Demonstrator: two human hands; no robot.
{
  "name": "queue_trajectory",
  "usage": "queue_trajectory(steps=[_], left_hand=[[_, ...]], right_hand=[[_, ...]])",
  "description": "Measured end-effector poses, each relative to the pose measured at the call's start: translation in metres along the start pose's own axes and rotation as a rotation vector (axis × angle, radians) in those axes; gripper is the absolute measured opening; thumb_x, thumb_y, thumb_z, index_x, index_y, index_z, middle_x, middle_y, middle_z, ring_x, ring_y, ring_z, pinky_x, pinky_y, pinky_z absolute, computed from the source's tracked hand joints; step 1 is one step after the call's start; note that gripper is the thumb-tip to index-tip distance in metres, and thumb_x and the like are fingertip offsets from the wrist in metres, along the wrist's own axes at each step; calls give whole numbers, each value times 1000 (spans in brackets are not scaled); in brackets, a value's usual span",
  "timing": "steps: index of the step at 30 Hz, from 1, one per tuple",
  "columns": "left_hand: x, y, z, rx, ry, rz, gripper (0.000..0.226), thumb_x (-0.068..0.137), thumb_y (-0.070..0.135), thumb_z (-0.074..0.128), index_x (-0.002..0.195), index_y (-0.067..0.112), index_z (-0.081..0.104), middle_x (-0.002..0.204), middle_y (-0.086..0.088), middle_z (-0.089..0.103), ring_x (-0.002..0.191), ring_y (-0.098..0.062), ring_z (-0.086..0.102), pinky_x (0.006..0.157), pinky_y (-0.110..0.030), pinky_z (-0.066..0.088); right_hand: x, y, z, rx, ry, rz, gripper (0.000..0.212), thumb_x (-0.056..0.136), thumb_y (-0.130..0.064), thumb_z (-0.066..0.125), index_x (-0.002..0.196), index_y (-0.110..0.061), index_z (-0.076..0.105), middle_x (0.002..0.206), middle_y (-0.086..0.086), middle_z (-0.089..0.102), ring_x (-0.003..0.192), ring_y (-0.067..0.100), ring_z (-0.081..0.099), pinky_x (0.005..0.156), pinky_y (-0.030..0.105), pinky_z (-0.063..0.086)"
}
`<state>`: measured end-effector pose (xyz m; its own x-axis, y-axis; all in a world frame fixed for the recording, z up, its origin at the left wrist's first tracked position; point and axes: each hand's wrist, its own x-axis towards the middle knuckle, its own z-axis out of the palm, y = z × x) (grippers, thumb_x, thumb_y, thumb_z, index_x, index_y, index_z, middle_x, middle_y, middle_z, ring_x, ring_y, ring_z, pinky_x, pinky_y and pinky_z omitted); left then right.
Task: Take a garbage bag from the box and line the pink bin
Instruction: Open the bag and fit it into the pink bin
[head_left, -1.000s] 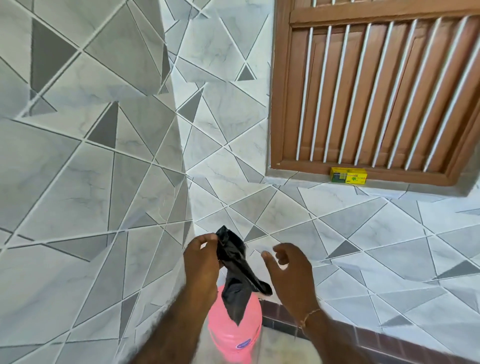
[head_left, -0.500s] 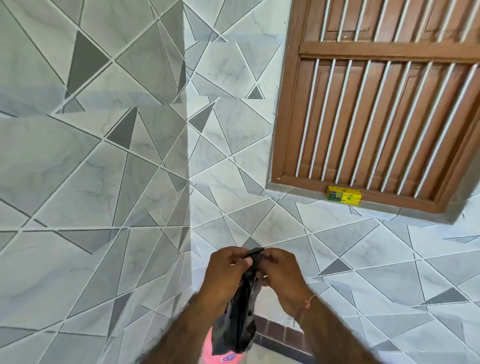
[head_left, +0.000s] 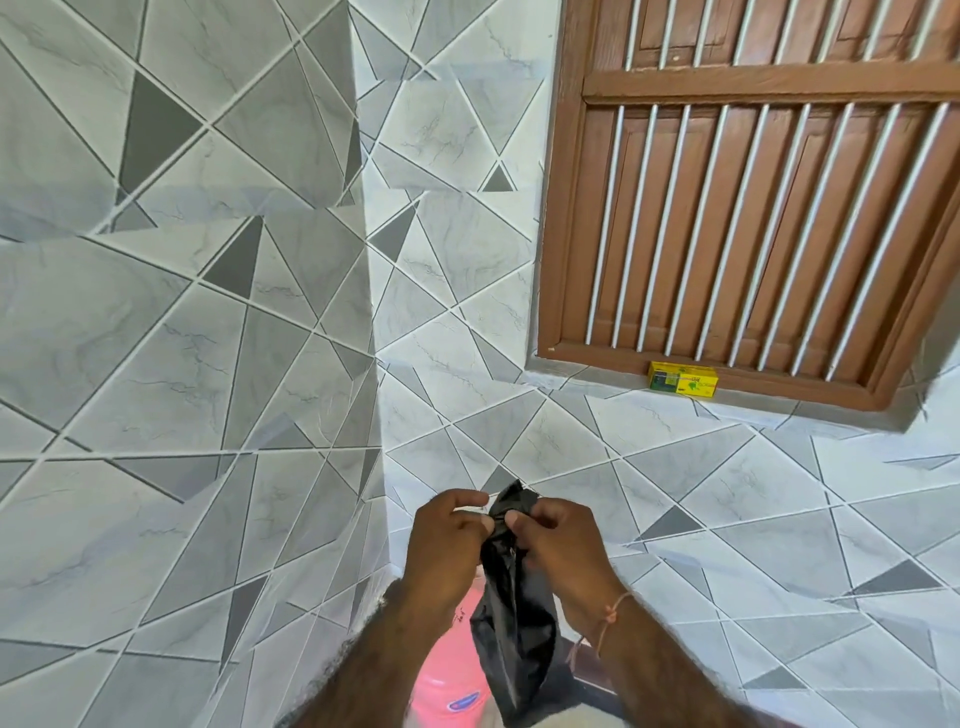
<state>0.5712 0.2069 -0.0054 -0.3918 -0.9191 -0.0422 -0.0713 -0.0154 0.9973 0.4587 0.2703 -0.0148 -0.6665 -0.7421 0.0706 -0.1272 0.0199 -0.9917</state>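
A black garbage bag (head_left: 514, 623), still folded narrow, hangs down in front of me. My left hand (head_left: 447, 551) and my right hand (head_left: 561, 545) both pinch its top edge, fingertips close together. Below the hands the pink bin (head_left: 447, 686) shows at the bottom of the view, partly hidden by my left forearm and the bag. The yellow and green box (head_left: 683, 380) lies on the window sill up to the right, well away from both hands.
Grey tiled walls meet in a corner (head_left: 374, 364) just left of the hands. A brown wooden window with white bars (head_left: 753, 208) fills the upper right. A dark tile border (head_left: 582, 675) runs low behind the bin.
A second ago only my left hand held the bag and my right hand was open beside it. Now both hands grip the bag's top. The view has tilted upward.
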Motion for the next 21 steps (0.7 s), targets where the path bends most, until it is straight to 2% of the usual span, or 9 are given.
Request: queue_trajectory(steps=[3,6,8,10,13,15,17,19,21], left_hand=[[1,1,-5,-132,118,-42,19,78,-1,70,87,16,69,63,1,73,55,-8,68,54,-21,56],[6,0,-13,-265,242,-109,19,77,-4,70,89,11,69,71,-8,74,60,-20,68,62,-29,56],[7,0,-17,-311,271,-120,20,78,-7,67,90,9,67,74,-14,72,61,-24,63,64,-30,52],[7,-1,-18,-243,211,-71,19,79,-8,64,87,9,65,71,-11,72,58,-19,61,60,-26,51],[5,-4,-15,-47,11,17,18,81,-6,60,85,11,66,61,1,71,54,-11,61,51,-17,49],[4,-5,-9,94,-68,79,16,85,5,62,83,20,67,67,5,72,63,-10,65,52,-14,48],[4,-5,-5,201,-61,132,1,88,29,64,89,30,65,84,12,69,77,-8,65,61,-15,46],[5,-8,-4,294,-87,152,26,81,45,69,104,36,59,95,22,60,86,1,60,65,-13,43],[8,-10,-3,387,-105,161,33,79,37,74,108,36,58,96,21,58,84,4,57,65,-9,40]], right_hand=[[0,5,-11,12,1,78,33,83,-20,74,53,-18,60,50,-3,56,53,17,49,50,27,43],[2,10,-26,156,56,168,16,86,-19,71,73,-12,67,59,2,56,54,13,51,46,22,43],[3,12,-35,243,82,226,15,90,-20,67,80,-9,66,66,5,54,56,13,51,48,22,44],[4,14,-40,312,70,253,18,92,-25,63,81,-10,63,70,6,56,62,15,54,56,27,47],[5,12,-39,394,26,261,21,94,-29,60,89,-10,63,75,7,66,71,20,65,66,33,52],[7,8,-35,373,12,241,22,93,-30,61,92,-8,65,78,8,71,74,21,70,67,32,54],[8,6,-31,330,15,206,23,93,-30,62,90,-7,65,79,9,74,73,20,72,63,31,54],[10,6,-28,282,23,175,24,92,-30,63,84,-8,65,77,8,75,72,19,73,60,30,54],[11,6,-26,258,24,159,24,91,-31,64,78,-12,64,75,7,75,72,19,74,58,29,53]])
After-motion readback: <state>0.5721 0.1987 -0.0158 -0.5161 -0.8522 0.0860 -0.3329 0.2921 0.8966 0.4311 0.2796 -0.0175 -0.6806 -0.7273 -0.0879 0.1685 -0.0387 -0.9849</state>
